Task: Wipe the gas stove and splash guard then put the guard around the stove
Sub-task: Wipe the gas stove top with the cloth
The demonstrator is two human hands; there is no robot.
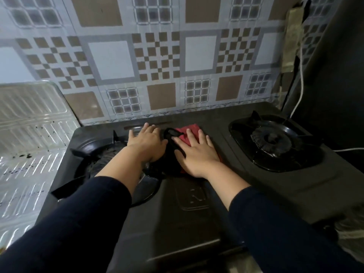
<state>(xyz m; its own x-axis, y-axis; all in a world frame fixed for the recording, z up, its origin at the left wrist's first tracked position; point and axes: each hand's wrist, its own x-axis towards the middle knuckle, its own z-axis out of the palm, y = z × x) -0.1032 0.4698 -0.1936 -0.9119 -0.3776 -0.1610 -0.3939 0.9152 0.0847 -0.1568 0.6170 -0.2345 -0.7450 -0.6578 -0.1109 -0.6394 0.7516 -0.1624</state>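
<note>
A black two-burner gas stove (197, 223) fills the middle of the view. On its top, between the burners, lies a red and black cloth (186, 133). My right hand (197, 152) presses flat on that cloth with fingers spread. My left hand (146, 143) rests palm-down on the stove just left of the cloth, its fingers over the cloth's black edge. The left burner (102, 154) is partly hidden by my left forearm. The right burner (272, 141) is in full view. The silver foil splash guard (33, 123) leans against the wall left of the stove, spotted with dark stains.
A patterned tile-print wall (157, 56) rises right behind the stove. A white cable (299, 91) hangs at the right beside a dark panel. A worn strip (292, 38) is stuck on the wall at the upper right.
</note>
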